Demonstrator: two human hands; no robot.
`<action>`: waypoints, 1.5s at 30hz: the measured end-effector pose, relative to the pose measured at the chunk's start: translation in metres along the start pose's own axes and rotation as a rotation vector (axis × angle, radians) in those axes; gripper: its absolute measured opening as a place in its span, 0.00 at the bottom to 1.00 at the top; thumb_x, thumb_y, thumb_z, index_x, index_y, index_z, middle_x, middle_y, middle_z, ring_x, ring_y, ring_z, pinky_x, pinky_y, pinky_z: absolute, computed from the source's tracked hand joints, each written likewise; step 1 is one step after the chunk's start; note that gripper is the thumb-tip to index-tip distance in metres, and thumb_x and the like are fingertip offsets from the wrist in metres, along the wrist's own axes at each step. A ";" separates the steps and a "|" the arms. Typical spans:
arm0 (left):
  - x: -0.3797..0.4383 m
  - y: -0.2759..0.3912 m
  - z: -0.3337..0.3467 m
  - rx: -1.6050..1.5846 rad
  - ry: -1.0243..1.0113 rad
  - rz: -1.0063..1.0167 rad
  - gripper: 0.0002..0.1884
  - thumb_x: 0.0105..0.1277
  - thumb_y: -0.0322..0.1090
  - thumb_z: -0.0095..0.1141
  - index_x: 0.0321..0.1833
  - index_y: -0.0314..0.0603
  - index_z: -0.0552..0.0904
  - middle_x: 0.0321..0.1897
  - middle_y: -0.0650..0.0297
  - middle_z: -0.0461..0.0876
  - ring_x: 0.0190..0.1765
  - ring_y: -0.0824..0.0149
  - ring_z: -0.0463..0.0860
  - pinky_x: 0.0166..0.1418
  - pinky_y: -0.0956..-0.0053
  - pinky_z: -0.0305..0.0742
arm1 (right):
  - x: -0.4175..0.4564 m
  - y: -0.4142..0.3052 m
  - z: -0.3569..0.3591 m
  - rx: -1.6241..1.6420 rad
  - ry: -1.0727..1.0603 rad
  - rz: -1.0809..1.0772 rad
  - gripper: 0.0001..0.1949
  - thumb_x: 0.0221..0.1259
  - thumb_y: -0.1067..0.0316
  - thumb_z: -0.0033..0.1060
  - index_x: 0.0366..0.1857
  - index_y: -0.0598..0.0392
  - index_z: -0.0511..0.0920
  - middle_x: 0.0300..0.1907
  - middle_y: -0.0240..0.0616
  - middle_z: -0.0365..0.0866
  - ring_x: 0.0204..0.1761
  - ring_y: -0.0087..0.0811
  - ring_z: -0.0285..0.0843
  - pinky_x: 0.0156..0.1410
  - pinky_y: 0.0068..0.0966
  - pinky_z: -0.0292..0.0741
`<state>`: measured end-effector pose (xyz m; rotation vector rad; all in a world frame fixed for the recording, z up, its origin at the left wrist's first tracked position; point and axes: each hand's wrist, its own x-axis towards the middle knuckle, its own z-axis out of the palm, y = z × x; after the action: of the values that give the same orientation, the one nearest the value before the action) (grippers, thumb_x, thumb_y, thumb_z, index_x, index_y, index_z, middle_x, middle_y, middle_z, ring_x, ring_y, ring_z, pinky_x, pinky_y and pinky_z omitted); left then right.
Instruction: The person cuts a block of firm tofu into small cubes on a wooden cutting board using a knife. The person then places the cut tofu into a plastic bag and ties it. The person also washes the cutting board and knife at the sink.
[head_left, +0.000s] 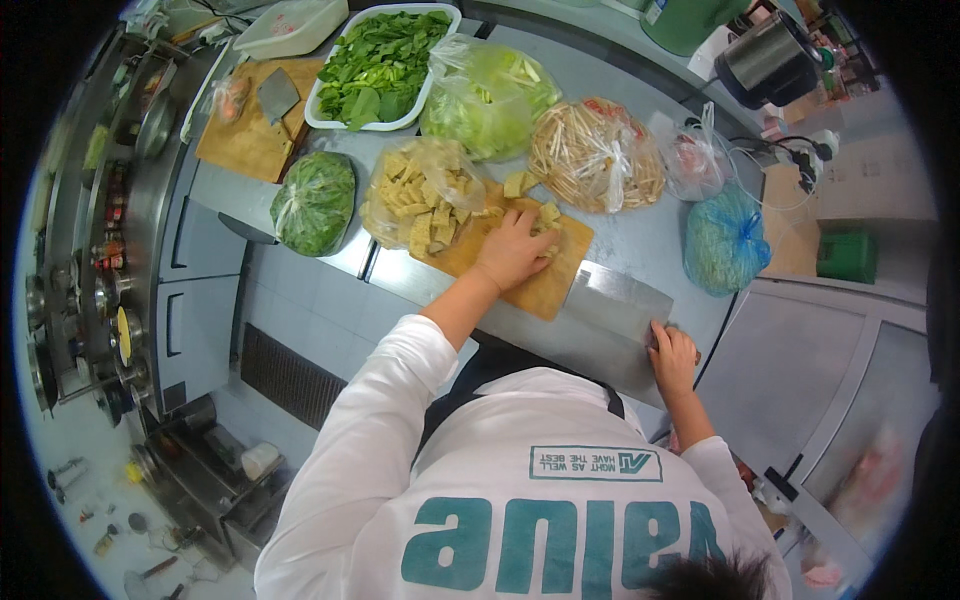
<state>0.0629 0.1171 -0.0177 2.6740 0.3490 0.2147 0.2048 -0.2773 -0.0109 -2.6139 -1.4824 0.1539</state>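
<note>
My left hand (517, 251) is curled over yellow porous chunks (550, 216), perhaps frozen tofu, on a wooden cutting board (544, 292); the fingers partly hide them. In my right hand (675, 358) is the handle of a cleaver. Its broad blade (619, 296) lies flat along the right edge of the board, over the steel counter. Left of the board, an open clear plastic bag (420, 199) holds many more of the cut chunks. Another loose chunk (519, 184) sits behind my left hand.
Behind the board stand a bag of pale green vegetables (487, 101) and a bag of tan strips (596, 154). A white tub (310, 112) holds chopped greens. Bagged greens (315, 206) lie left; a blue bag (724, 240) lies right. A second cleaver (278, 95) rests on another board (232, 146).
</note>
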 end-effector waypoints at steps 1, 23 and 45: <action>0.001 -0.001 0.001 -0.038 -0.008 -0.033 0.24 0.57 0.43 0.72 0.58 0.62 0.84 0.69 0.54 0.75 0.69 0.47 0.74 0.55 0.53 0.84 | 0.003 0.000 -0.002 0.006 0.002 0.000 0.33 0.51 0.67 0.77 0.67 0.46 0.78 0.53 0.41 0.78 0.56 0.45 0.76 0.64 0.44 0.71; -0.014 -0.103 -0.113 -1.499 0.774 -0.945 0.21 0.77 0.43 0.62 0.68 0.50 0.75 0.49 0.61 0.85 0.47 0.63 0.86 0.46 0.70 0.83 | 0.357 -0.280 -0.045 1.100 -0.008 -0.190 0.05 0.74 0.67 0.59 0.43 0.57 0.79 0.35 0.33 0.81 0.41 0.33 0.79 0.52 0.29 0.76; -0.081 -0.140 -0.260 0.493 -0.333 -0.145 0.06 0.58 0.32 0.65 0.37 0.44 0.84 0.39 0.62 0.81 0.53 0.55 0.82 0.56 0.56 0.75 | 0.441 -0.265 -0.117 1.472 -0.420 0.204 0.05 0.77 0.69 0.52 0.46 0.56 0.78 0.33 0.29 0.78 0.34 0.23 0.75 0.44 0.27 0.79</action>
<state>-0.0970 0.3206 0.1464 3.0700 0.5423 -0.4098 0.2239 0.2286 0.1377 -1.4653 -0.5999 1.2770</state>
